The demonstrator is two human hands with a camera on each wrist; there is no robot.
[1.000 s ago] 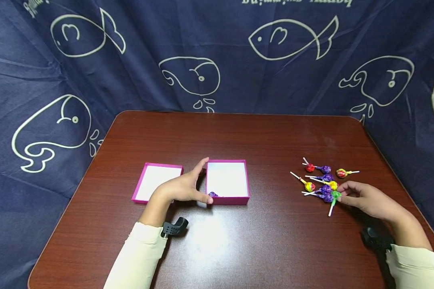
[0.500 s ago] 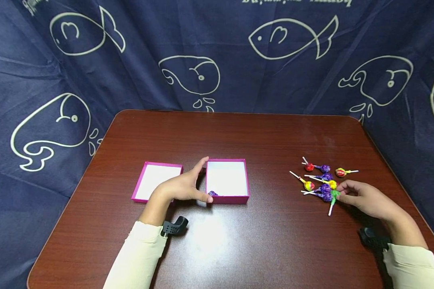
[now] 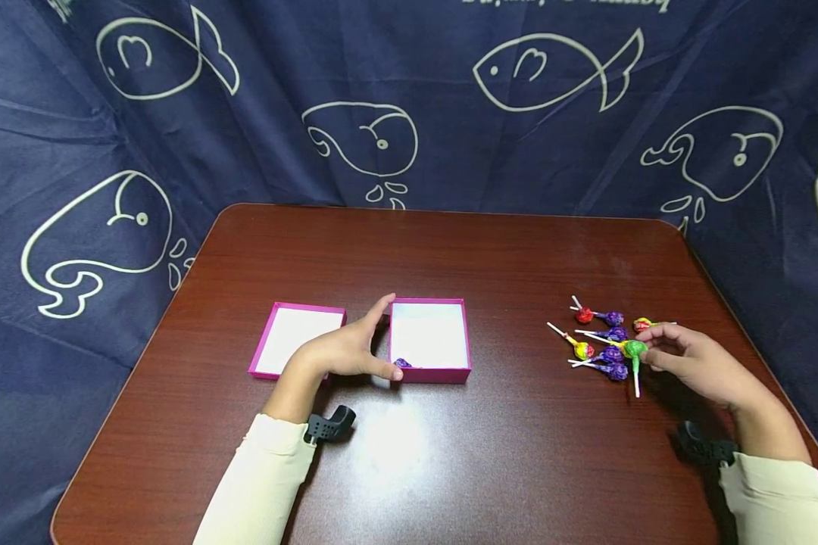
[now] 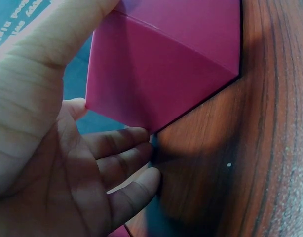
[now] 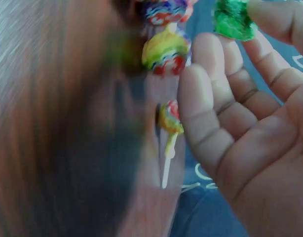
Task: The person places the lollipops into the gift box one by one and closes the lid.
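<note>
My left hand (image 3: 344,352) spans the left side of a pink box (image 3: 431,375), thumb at the near corner and index finger at the far one, gripping it. Inside its near left corner lies a purple-wrapped lollipop (image 3: 402,363). In the left wrist view the box's outer wall (image 4: 141,74) shows between thumb and fingers. My right hand (image 3: 702,367) pinches a green lollipop (image 3: 634,349) by its wrapped head, with the white stick hanging down. Beside it lie several other lollipops, including a purple one (image 3: 613,372) and a yellow-and-red one (image 3: 583,350).
A shallow pink-edged lid (image 3: 293,333) with a white inside lies left of the box, partly behind my left hand. More lollipops, among them a red one (image 3: 584,315), lie at the right of the brown table (image 3: 504,454). A dark blue cloth (image 3: 450,166) hangs behind.
My right hand has lifted the green lollipop off the pile, a little up and away from the purple ones, and its stick has swung. The left hand stays on the box.
</note>
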